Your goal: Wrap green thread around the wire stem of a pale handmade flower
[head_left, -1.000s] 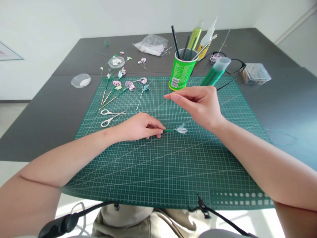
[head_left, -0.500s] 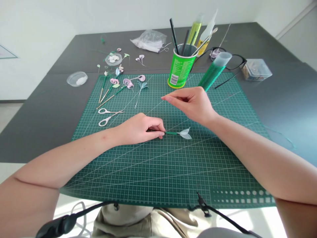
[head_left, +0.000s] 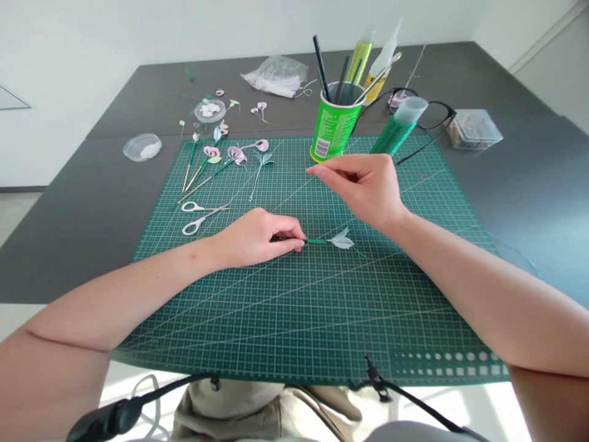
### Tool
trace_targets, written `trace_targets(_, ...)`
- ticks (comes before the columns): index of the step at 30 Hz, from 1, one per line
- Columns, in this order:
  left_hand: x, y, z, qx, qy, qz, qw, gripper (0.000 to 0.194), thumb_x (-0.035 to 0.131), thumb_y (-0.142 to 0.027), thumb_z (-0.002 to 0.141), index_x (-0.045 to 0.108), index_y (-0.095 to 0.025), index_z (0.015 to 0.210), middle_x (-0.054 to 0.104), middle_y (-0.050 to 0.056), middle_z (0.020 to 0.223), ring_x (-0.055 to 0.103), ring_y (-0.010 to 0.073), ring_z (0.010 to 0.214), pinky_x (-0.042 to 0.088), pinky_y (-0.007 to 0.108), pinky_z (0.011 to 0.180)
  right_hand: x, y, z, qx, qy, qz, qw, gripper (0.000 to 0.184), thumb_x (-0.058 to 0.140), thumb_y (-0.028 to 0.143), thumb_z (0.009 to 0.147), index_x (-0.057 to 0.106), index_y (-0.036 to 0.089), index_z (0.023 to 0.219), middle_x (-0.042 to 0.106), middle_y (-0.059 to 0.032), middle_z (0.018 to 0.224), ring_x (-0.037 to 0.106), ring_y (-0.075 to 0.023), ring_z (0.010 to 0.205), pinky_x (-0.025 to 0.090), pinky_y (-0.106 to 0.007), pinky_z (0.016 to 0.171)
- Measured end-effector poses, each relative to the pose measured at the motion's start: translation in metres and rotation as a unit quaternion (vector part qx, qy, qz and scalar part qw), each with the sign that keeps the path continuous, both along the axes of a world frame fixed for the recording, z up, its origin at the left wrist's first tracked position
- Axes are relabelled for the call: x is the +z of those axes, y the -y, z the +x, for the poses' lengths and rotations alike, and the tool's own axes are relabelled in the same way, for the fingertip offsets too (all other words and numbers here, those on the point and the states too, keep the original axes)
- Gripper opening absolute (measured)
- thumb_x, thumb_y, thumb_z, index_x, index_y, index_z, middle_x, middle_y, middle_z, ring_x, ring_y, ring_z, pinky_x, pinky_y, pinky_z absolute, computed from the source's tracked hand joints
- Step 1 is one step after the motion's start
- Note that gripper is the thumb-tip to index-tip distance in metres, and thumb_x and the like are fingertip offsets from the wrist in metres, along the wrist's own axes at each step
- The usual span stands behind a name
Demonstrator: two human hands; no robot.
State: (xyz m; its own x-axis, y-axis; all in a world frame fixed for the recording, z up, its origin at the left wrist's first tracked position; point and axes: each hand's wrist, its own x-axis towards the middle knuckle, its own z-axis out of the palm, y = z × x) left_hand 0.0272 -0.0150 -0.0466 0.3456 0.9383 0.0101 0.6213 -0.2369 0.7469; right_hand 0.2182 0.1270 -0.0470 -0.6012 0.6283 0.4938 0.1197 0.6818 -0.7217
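Note:
My left hand (head_left: 271, 238) is closed round the stem of a small craft flower (head_left: 341, 239), low over the green cutting mat (head_left: 294, 319). Pale blue petals point right, and a green-wrapped length of stem shows between them and my fingertips. The stem's other end is hidden in my palm. A fine green thread (head_left: 361, 252) trails to the right of the petals. Raised above and to the right, my right hand (head_left: 368, 184) pinches thumb and forefinger together. Whatever it pinches is too thin to make out.
White-handled scissors (head_left: 196, 226) and several flowers on sticks (head_left: 211, 153) lie left. Behind my right hand stand a green can (head_left: 338, 126) of tools and a green tube (head_left: 400, 129). Black glasses (head_left: 442, 110) and a clear box (head_left: 473, 129) are at right, shallow dishes (head_left: 142, 147) at far left.
My right hand dipped left and down, then moved back up and right. The flower's petals have turned between frames while my left hand stays closed on its stem. The view has tilted slightly.

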Motion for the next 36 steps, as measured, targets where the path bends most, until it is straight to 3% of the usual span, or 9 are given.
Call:
trace_targets(15, -0.003, 0.003, -0.001, 0.011, -0.027, 0.117, 0.993, 0.006, 0.074, -0.022, 0.097, 0.08, -0.022, 0.099, 0.084, -0.002, 0.091, 0.075, 0.0119, 0.073, 0.055, 0.022, 0.074, -0.01, -0.011, -0.004, 0.031, 0.049, -0.007, 0.998, 0.022, 0.074, 0.029, 0.095, 0.087, 0.015, 0.084, 0.05, 0.004, 0.055, 0.035, -0.0082, 0.055, 0.03, -0.03, 0.058)
trace_targets(21, -0.002, 0.004, -0.001, 0.027, -0.034, 0.121, 0.992, 0.008, 0.073, -0.025, 0.098, 0.08, -0.022, 0.098, 0.084, -0.002, 0.091, 0.075, 0.0131, 0.075, 0.056, 0.023, 0.075, -0.008, -0.01, -0.003, 0.036, 0.057, -0.005, 0.998, 0.021, 0.075, 0.028, 0.095, 0.087, 0.015, 0.083, 0.046, 0.0046, 0.053, 0.034, -0.008, 0.055, 0.03, -0.03, 0.058)
trace_targets(28, -0.001, 0.003, 0.002, 0.044, -0.021, 0.082, 0.995, 0.008, 0.072, -0.027, 0.097, 0.077, -0.022, 0.095, 0.082, -0.004, 0.084, 0.068, 0.0099, 0.062, 0.051, 0.023, 0.065, -0.008, -0.011, -0.002, 0.021, 0.056, -0.006, 0.998, 0.023, 0.073, 0.03, 0.095, 0.086, 0.015, 0.083, 0.045, 0.0044, 0.053, 0.033, -0.0086, 0.055, 0.029, -0.03, 0.058)
trace_targets(36, -0.005, 0.003, 0.001, 0.057, 0.005, 0.097, 0.994, 0.006, 0.072, -0.025, 0.099, 0.071, -0.021, 0.094, 0.081, -0.005, 0.085, 0.073, 0.0099, 0.069, 0.052, 0.022, 0.07, -0.01, -0.013, -0.003, 0.004, 0.048, -0.002, 0.999, 0.021, 0.073, 0.027, 0.094, 0.086, 0.015, 0.083, 0.044, 0.0046, 0.053, 0.032, -0.0087, 0.055, 0.03, -0.03, 0.059)
